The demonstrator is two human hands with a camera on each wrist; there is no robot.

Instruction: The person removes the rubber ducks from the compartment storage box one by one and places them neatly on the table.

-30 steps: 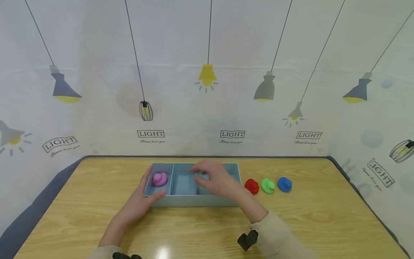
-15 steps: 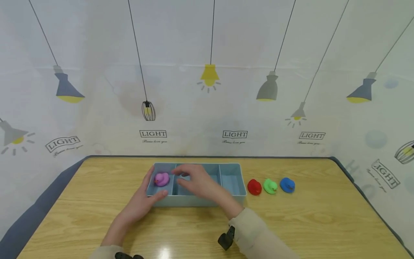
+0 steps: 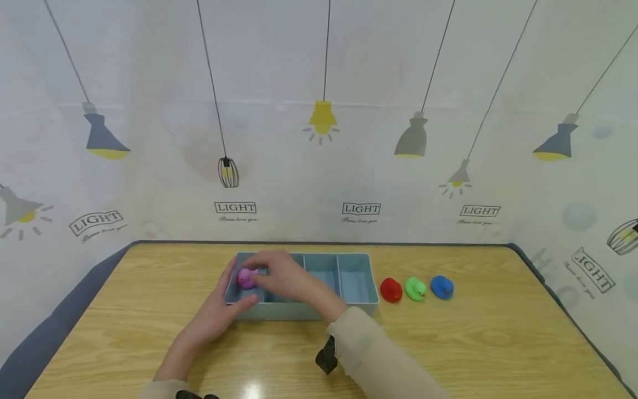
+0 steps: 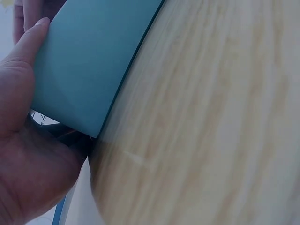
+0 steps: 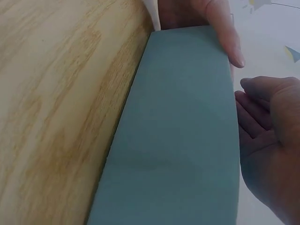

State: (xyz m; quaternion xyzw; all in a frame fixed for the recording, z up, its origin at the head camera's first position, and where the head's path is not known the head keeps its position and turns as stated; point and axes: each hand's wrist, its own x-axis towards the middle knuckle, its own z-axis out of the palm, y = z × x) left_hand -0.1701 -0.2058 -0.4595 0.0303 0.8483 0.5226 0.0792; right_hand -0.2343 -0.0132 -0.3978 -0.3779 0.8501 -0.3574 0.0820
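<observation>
A purple toy duck sits in the leftmost compartment of a blue-grey divided box. My left hand grips the box's left end, thumb over the front rim and fingers along the left side; the left wrist view shows this hand around the box corner. My right hand reaches into the same compartment from the right, with bent fingers and thumb right at the duck; I cannot tell if they pinch it. In the right wrist view the right hand is behind the box's long wall, which hides the duck.
Right of the box, a red toy duck, a green toy duck and a blue toy duck stand in a row on the wooden table. A lamp-patterned cloth hangs behind and at the sides.
My right hand has moved left across the box, from the middle compartments to the purple duck. The left hand stays on the box's left end.
</observation>
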